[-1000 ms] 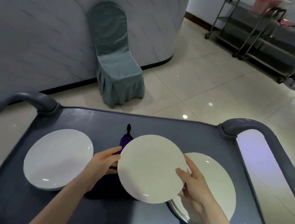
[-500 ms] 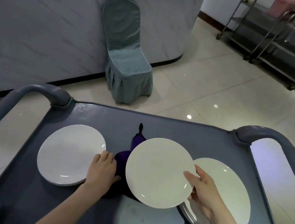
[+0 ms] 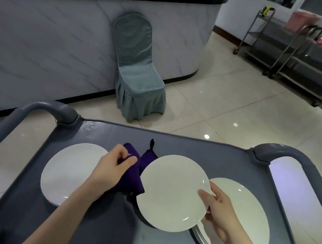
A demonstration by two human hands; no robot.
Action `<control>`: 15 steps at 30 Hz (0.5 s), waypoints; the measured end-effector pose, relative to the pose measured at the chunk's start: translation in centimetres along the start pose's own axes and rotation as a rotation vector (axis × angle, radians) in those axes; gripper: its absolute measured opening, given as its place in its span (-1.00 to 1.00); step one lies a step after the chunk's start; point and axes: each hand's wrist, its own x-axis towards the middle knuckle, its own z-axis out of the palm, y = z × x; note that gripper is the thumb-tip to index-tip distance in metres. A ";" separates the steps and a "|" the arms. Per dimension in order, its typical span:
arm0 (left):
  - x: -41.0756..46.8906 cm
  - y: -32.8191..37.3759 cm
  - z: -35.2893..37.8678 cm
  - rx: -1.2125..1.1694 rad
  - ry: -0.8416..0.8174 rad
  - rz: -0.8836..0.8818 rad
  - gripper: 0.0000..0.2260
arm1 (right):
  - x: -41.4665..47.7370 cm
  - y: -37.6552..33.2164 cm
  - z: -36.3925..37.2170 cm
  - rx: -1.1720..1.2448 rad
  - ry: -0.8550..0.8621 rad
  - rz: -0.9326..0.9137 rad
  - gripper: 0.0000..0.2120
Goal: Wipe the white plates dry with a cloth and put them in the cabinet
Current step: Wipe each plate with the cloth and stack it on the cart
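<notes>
Above a grey plastic cart [image 3: 224,158], the right hand [image 3: 217,214] clamps its fingers on the right rim of a round white ceramic plate [image 3: 171,191]. The left hand [image 3: 111,169] curls its fingers round a soft purple cloth [image 3: 133,179]. The plate is likely rigid, slick and breakable, so grip the rim firmly.

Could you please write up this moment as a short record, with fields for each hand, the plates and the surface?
Left hand: the left hand grips the dark purple cloth
Right hand: the right hand holds a round white plate by its right rim, lifted off the cart
Other plates: stack of white plates on the right; left-side white plate, possibly a low stack
Surface: grey cart top
Wiping: the cloth is beside the held plate; whether they touch cannot be told
</notes>
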 end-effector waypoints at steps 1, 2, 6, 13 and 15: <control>-0.7 1.4 0.2 -0.038 -0.018 0.048 -0.73 | 0.0 0.0 0.3 0.003 0.004 -0.009 -0.76; -1.4 2.5 0.6 -0.057 -0.057 0.112 -0.72 | 0.1 -0.1 0.6 0.012 0.008 -0.017 -0.76; -4.3 4.0 3.2 0.041 -0.489 0.246 -0.82 | 0.1 -0.4 1.8 0.090 0.002 -0.040 -0.75; -3.7 0.5 3.1 0.208 0.010 0.372 -0.84 | -0.2 0.2 1.6 0.190 0.068 -0.019 -0.76; -4.2 -0.2 3.5 0.335 -0.035 0.490 -0.87 | -0.3 0.4 1.7 0.231 0.080 -0.024 -0.77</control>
